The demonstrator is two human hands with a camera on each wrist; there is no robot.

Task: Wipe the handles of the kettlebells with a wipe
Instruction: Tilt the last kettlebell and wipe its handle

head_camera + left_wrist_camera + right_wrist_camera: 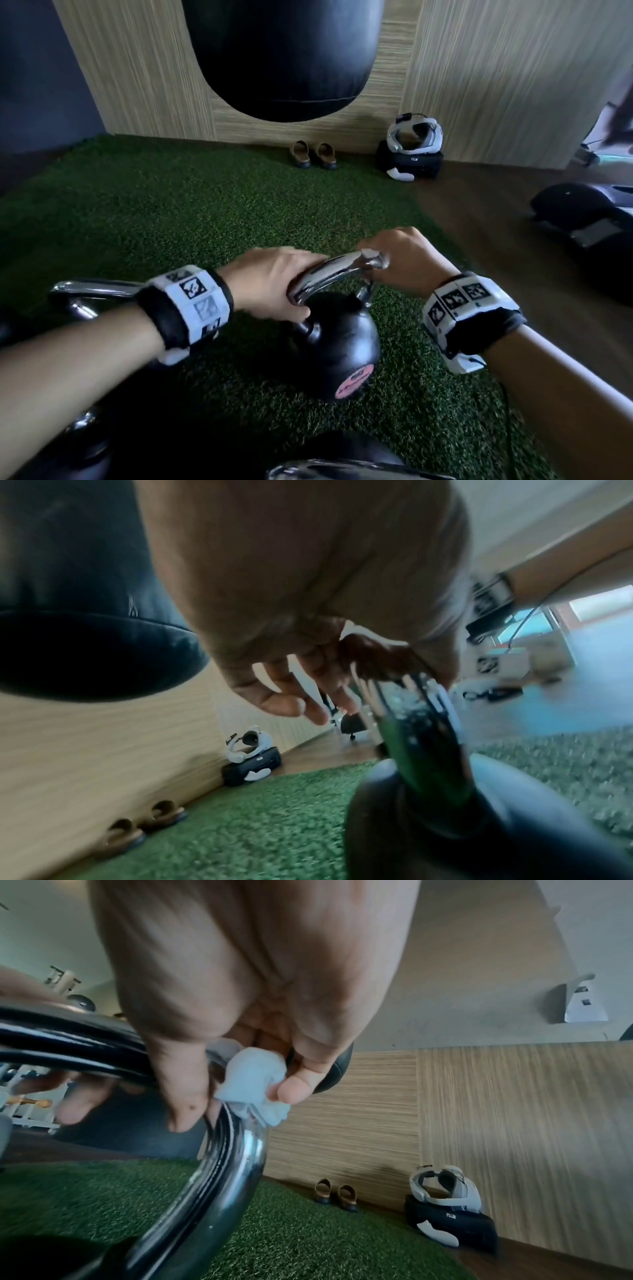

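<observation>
A black kettlebell (337,349) with a pink label stands on green turf, its chrome handle (329,274) arching above it. My left hand (274,284) grips the handle's left side, thumb underneath. My right hand (400,257) holds a small white wipe (371,255) pressed around the handle's right corner. In the right wrist view the wipe (253,1083) is bunched between thumb and fingers against the chrome bar (222,1156). The left wrist view shows my curled fingers (291,696) over the blurred handle (418,723). A second kettlebell's chrome handle (92,289) shows behind my left wrist.
A black punching bag (281,54) hangs ahead over the turf (171,212). A pair of brown shoes (313,154) and a white headset on a black case (411,150) sit by the wood-panelled wall. Dark equipment (589,219) lies on the wooden floor at right. More kettlebells (342,462) crowd the bottom edge.
</observation>
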